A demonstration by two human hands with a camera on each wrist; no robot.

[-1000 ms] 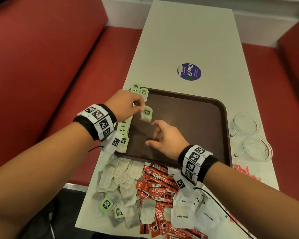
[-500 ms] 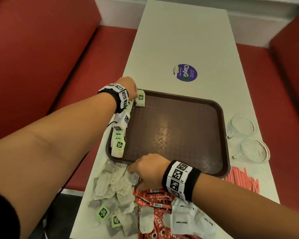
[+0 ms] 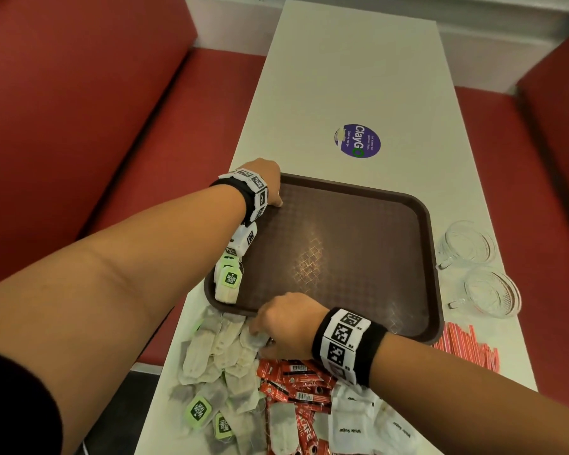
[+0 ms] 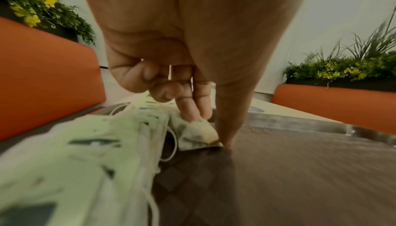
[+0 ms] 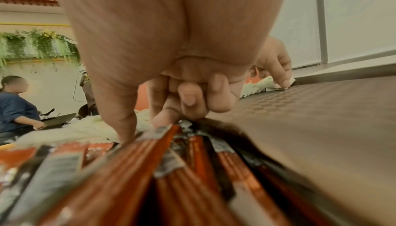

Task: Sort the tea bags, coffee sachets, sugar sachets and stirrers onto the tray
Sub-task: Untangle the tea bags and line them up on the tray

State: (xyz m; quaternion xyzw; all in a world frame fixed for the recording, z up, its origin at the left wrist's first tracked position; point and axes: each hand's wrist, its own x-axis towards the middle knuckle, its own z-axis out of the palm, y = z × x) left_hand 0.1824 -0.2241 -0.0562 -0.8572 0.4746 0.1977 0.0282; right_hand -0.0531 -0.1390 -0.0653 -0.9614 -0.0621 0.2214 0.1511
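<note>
From the head view, the left hand [image 3: 266,182] sits at the upper left corner of the brown tray [image 3: 421,224]. Its fingers are bent down onto the tray floor. A row of tea bags [image 3: 229,284] lies along the tray's left edge, below that hand. The right hand [image 3: 284,323] is at the lower middle of the frame, just past the tray's near edge. Its curled fingers pinch one loose tea bag [image 3: 258,339] on top of the tea bag pile [image 3: 211,356] on the white tabletop [image 3: 358,77]. Red coffee sachets [image 3: 296,379] lie right of that pile, white sugar sachets [image 3: 352,418] lie at the bottom, and red stirrers [image 3: 463,346] lie at the right, past the tray.

In the left wrist view, the left hand's fingertips [image 4: 193,111] and thumb pinch the end tea bag [image 4: 197,133], which rests on the tray at the middle of the frame.

In the right wrist view, the right hand's fingers are curled tight and its thumb [image 5: 120,111] points down at the tea bags, with coffee sachets filling the bottom of the frame.
</note>
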